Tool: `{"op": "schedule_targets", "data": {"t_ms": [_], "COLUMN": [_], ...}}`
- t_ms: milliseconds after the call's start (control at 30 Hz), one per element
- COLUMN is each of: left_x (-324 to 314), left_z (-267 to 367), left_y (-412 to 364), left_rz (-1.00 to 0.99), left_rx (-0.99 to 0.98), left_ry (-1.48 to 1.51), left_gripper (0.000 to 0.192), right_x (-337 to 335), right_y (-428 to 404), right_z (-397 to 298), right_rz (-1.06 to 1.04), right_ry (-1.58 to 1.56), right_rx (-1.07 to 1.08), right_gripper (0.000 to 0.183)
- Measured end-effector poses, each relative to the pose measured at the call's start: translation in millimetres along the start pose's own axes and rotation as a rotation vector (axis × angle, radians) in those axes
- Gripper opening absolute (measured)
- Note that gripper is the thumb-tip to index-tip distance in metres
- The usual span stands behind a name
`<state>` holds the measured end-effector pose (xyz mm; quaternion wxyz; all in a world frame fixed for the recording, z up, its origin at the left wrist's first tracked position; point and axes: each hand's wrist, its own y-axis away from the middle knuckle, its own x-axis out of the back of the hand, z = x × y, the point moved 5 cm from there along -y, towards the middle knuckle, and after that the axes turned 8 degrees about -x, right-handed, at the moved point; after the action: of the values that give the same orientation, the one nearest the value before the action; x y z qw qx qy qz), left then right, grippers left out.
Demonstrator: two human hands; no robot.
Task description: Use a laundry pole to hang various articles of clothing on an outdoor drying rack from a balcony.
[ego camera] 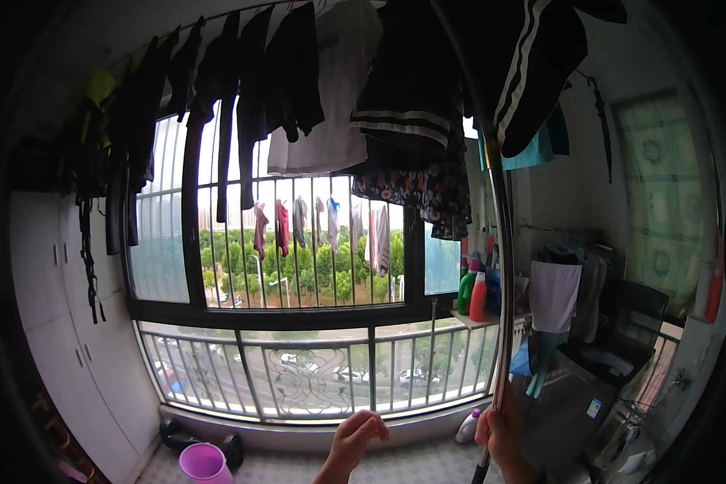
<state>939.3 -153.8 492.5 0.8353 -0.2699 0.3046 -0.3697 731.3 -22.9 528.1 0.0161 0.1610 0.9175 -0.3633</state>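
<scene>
My right hand is closed around a shiny metal pole with a dark lower end. The pole rises past a gold-coloured band and runs up among the hanging clothes, where its tip is lost against dark fabric. Close beside its upper part hang a black garment with white stripes and a black piece with striped hem; whether the pole touches either, I cannot tell. My left hand, half-curled and holding nothing, is raised in front of the low wall under the window.
Dark clothes hang from an overhead rail. White cabinets line the left. A pink bucket stands on the floor. Detergent bottles sit on a shelf at right, near a drying rack and a black chair.
</scene>
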Motion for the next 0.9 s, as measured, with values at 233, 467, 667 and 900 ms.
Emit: {"op": "schedule_targets", "data": {"t_ms": [233,467,667,900], "left_x": [8,13,15,29], "left_z": [16,17,21,4], "left_y": [6,18,22,29], "left_rz": [0.079,0.090,0.128,0.115], "left_rx": [-0.059,-0.021,0.005,0.000], "left_ry": [0.015,-0.046,-0.064,-0.089], "left_gripper": [0.016,0.017,0.017,0.017], "right_x": [7,23,38,28], "right_y": [-11,-48,-68,-87], "right_z": [3,-11,-9,1], "right_rz": [0.024,0.042,-0.033,-0.054], "right_ry": [0.033,-0.040,-0.077,-0.114], "right_rx": [-0.087,-0.077,-0.087,-0.106], "right_gripper": [0.059,0.058,0.055,0.058]}}
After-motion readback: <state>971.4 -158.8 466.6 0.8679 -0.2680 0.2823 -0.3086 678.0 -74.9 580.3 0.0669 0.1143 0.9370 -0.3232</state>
